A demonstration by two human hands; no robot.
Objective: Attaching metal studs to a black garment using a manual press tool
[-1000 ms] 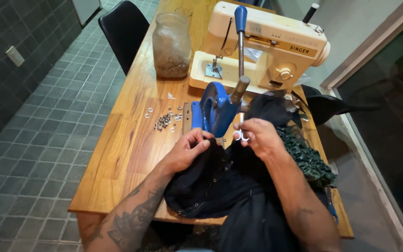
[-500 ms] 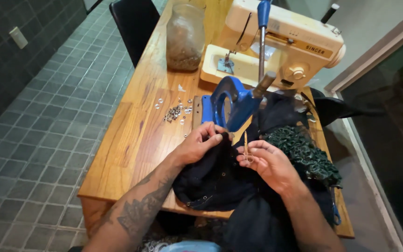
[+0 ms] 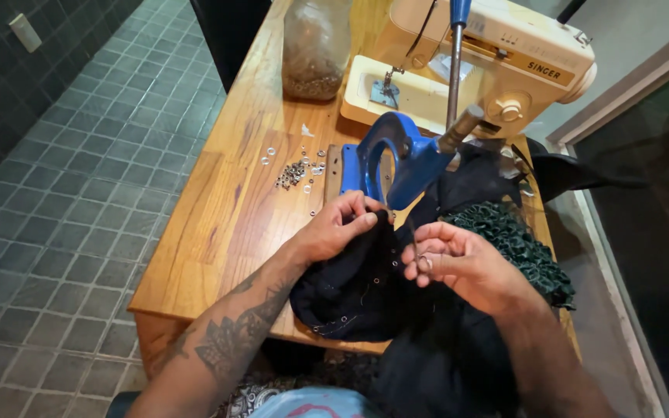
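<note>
Right hand [image 3: 458, 263] drawn lower since before, pinching small scissors [image 3: 421, 259], left hand [image 3: 342, 228] gripping dark garment [image 3: 358, 290] overhanging table edge [image 3: 218, 306]

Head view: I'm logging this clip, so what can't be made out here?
- Small tool in the right hand: dark and thin against the dark fabric; its kind is unclear.
- Left hand fingertips: curled into the fabric, hiding what they pinch.
- Blue press: handle top cut off by the upper edge, die hidden behind the hands.
- Metal pieces on the table: too small to identify.
- Jar: top cut off.
</note>
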